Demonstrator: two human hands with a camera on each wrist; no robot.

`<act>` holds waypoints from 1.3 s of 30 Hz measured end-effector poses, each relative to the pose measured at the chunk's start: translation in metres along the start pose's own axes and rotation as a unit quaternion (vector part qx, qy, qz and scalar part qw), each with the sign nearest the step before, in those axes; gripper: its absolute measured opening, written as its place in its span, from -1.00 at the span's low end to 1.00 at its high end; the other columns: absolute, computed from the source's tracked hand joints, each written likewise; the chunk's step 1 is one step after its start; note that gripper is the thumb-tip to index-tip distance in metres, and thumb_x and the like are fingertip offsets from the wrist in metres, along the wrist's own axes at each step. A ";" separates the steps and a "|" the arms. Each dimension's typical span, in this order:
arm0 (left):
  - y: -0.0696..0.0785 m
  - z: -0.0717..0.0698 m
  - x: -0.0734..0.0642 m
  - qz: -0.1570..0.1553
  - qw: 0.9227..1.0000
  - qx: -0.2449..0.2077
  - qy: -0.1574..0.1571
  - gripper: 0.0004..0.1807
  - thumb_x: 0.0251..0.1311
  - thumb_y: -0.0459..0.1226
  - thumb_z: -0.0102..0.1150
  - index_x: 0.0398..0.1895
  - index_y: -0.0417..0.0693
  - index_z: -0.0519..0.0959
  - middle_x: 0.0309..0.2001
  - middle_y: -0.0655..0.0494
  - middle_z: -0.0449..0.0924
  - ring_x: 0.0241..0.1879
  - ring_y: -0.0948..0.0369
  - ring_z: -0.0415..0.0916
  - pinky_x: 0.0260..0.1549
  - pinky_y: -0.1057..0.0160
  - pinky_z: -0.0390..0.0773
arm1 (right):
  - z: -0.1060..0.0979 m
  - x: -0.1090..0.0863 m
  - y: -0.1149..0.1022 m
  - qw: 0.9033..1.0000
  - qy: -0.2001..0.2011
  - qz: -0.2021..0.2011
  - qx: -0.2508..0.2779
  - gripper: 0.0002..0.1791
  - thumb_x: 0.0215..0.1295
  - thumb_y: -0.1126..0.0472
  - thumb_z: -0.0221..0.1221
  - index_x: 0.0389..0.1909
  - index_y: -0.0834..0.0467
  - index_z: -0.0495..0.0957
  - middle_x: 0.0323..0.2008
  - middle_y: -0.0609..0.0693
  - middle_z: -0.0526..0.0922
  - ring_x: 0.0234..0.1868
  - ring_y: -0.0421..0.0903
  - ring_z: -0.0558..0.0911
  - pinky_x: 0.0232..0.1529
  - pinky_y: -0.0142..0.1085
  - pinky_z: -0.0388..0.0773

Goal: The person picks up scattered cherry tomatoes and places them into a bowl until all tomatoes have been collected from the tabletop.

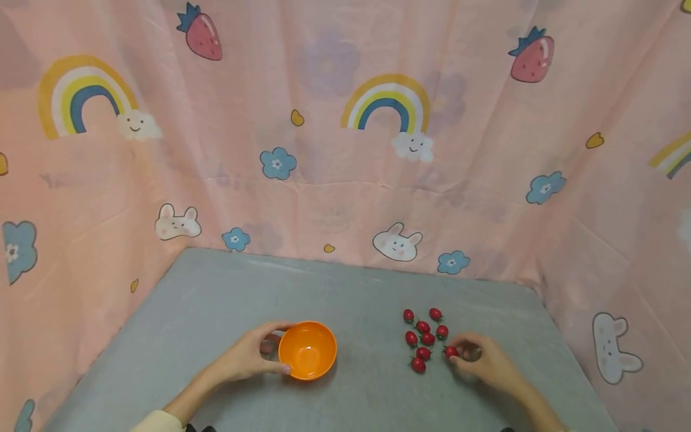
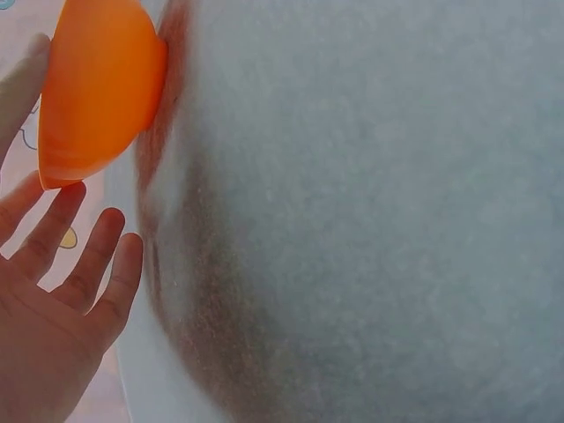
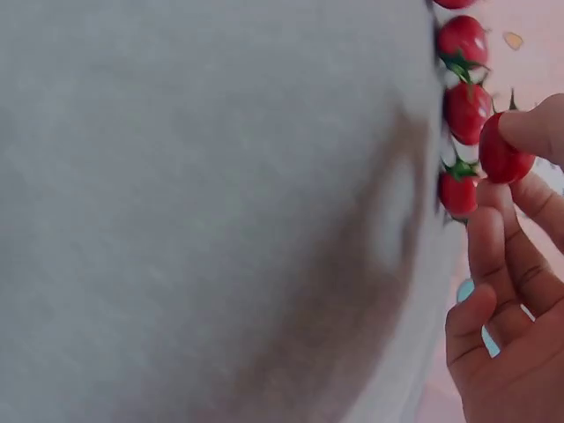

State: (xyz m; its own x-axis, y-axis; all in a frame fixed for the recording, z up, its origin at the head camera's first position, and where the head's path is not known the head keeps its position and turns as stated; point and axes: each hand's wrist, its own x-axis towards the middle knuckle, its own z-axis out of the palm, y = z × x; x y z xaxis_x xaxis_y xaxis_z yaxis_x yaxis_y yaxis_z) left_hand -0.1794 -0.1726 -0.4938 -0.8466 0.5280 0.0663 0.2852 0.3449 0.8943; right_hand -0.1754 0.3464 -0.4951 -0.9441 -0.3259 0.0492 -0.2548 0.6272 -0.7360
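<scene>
My left hand [image 1: 251, 354] holds an orange bowl [image 1: 308, 353] by its side, the thumb near the front and the fingers round the back. Nothing lies inside the bowl. In the left wrist view the bowl [image 2: 101, 88] shows side-on, its base close to the tabletop, with two lower fingers apart from it. To the right, my right hand [image 1: 490, 362] pinches a red cherry tomato [image 1: 450, 352] between thumb and fingers. The right wrist view has this tomato [image 3: 505, 154] just off the tabletop. Several more cherry tomatoes [image 1: 423, 327] with green stems lie left of that hand.
A grey tabletop [image 1: 361, 306] carries the bowl and tomatoes. Pink curtains [image 1: 324, 210] printed with rainbows, rabbits, flowers and strawberries enclose its back and both sides.
</scene>
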 end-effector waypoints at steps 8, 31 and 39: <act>-0.002 0.002 -0.001 0.000 1.000 0.008 -0.001 -0.20 0.05 -0.18 0.59 0.37 -0.07 0.45 0.29 -0.01 0.48 0.10 0.01 0.50 0.02 -0.02 0.56 | -0.016 0.005 -0.005 0.999 0.045 -0.013 -0.016 -0.79 0.22 0.25 0.44 -0.16 0.17 0.66 -0.37 -0.13 0.60 -0.36 -0.20 0.54 -0.39 -0.31 0.50; -0.002 -0.001 0.004 0.008 1.000 0.010 -0.015 -0.22 0.05 -0.19 0.59 0.36 -0.09 0.46 0.27 0.00 0.49 0.09 -0.02 0.51 0.00 0.02 0.57 | 0.004 0.050 -0.038 0.995 0.050 -0.087 -0.002 -0.82 0.24 0.25 0.44 -0.18 0.02 0.68 -0.41 -0.15 0.61 -0.37 -0.12 0.54 -0.43 -0.31 0.46; -0.002 -0.004 0.004 0.003 1.000 0.004 -0.013 -0.23 0.06 -0.20 0.58 0.35 -0.09 0.46 0.27 -0.01 0.49 0.10 -0.01 0.50 0.01 -0.03 0.56 | 0.020 0.068 -0.050 0.993 0.051 -0.107 0.012 -0.81 0.24 0.23 0.44 -0.15 0.04 0.69 -0.37 -0.16 0.62 -0.35 -0.12 0.55 -0.38 -0.29 0.50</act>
State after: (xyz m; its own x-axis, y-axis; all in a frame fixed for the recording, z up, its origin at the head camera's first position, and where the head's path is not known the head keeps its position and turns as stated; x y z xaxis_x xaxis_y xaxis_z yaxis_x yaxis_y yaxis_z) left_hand -0.1852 -0.1742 -0.4933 -0.8325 0.5507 0.0607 0.2950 0.3478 0.8899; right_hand -0.2228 0.2785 -0.4686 -0.8854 -0.3761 0.2731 -0.4479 0.5333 -0.7176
